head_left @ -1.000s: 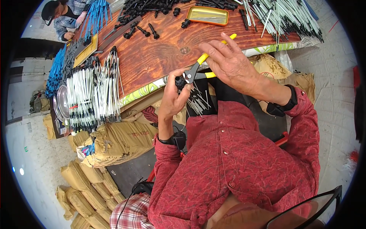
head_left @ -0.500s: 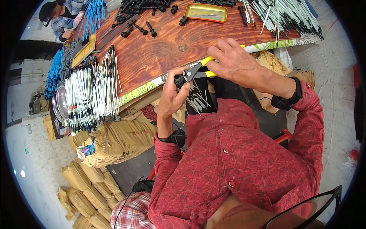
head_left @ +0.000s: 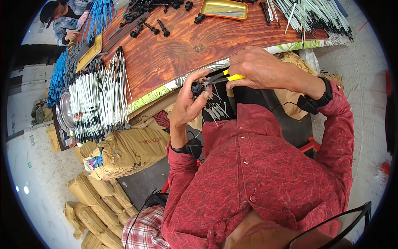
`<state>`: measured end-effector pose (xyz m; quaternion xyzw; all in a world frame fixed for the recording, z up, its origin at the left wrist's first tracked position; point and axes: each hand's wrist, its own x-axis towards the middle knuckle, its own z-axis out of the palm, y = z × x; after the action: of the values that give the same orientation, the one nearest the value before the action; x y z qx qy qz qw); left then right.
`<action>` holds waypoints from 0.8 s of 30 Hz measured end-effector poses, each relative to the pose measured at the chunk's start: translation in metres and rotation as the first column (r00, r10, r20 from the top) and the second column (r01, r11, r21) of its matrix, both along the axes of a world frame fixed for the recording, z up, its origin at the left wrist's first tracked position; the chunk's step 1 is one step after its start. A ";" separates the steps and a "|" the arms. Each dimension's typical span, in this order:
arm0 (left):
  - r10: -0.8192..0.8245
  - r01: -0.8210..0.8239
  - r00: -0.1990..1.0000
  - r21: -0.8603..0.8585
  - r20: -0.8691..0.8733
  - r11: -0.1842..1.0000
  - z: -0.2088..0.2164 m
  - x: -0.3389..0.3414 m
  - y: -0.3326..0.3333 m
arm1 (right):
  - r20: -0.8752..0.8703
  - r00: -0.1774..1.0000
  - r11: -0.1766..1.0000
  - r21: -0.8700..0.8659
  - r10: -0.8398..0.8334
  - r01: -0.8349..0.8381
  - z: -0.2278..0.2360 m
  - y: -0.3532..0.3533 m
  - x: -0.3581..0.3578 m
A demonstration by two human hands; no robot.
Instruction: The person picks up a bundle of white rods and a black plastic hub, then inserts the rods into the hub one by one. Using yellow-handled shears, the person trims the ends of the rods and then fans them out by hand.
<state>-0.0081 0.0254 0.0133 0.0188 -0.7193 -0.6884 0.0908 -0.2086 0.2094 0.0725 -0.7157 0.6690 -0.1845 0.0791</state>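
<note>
Dropped off tabletop to lap: R hand (head_left: 259, 68) clamped on yellow-handled pliers (head_left: 222, 77); L hand (head_left: 188, 103) pinching black connector (head_left: 196, 88). Table edge (head_left: 166, 89) just beyond, little room.

- The right hand (head_left: 259, 68) sits lower than a second ago: it hovered over the wooden tabletop (head_left: 174, 50) with fingers spread, and now it is at the table's near edge, just right of frame centre, fingers curled around the grips.
- The yellow-handled pliers (head_left: 219, 77) lie flatter, almost level; earlier they slanted up toward the upper right, with far more yellow grip showing.
- The left hand (head_left: 188, 106) has its fingertips closed on a small black part (head_left: 195, 88) at the pliers' nose.
- The whole table scene rides slightly higher in the frame.
</note>
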 end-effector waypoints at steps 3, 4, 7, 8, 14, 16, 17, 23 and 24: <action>-0.005 0.004 1.000 0.040 0.021 0.999 0.002 0.000 0.001 | 0.010 1.000 1.000 -0.019 0.011 -0.011 0.000 0.000 0.000; -0.003 0.003 1.000 0.030 0.015 1.000 0.003 0.000 0.001 | 0.016 1.000 1.000 0.001 0.007 -0.007 0.001 0.000 0.000; -0.006 0.005 1.000 0.009 0.003 1.000 0.004 -0.002 0.002 | 0.028 1.000 0.999 0.042 -0.006 0.005 0.007 0.001 -0.001; 0.002 -0.003 0.999 -0.049 -0.039 0.999 0.003 -0.004 0.002 | 0.094 0.995 0.987 0.160 -0.028 0.012 0.015 0.000 -0.002; -0.059 0.026 0.986 -0.213 -0.154 0.977 0.002 -0.008 -0.001 | 0.604 0.769 0.786 0.572 -0.210 -0.235 0.029 -0.007 -0.011; -0.081 0.060 0.986 -0.141 -0.146 0.988 0.003 -0.006 0.002 | 0.703 0.674 0.765 0.557 -0.227 -0.324 0.016 -0.004 -0.015; -0.098 0.089 0.985 -0.066 -0.142 0.994 0.003 -0.005 0.004 | 0.786 0.568 0.741 0.529 -0.245 -0.413 0.004 -0.003 -0.016; -0.088 0.111 0.982 0.129 -0.168 0.985 -0.003 -0.009 0.004 | 0.941 0.254 0.784 0.327 -0.222 -0.528 -0.039 0.001 -0.003; -0.090 0.118 0.976 0.136 -0.196 0.984 -0.006 -0.009 0.005 | 0.952 0.156 0.747 0.305 -0.264 -0.591 -0.042 0.001 -0.002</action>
<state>-0.0175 0.0302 0.0073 -0.0779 -0.6546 -0.7422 0.1206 -0.2106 0.2107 0.0300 -0.4243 0.3822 -0.3491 0.7430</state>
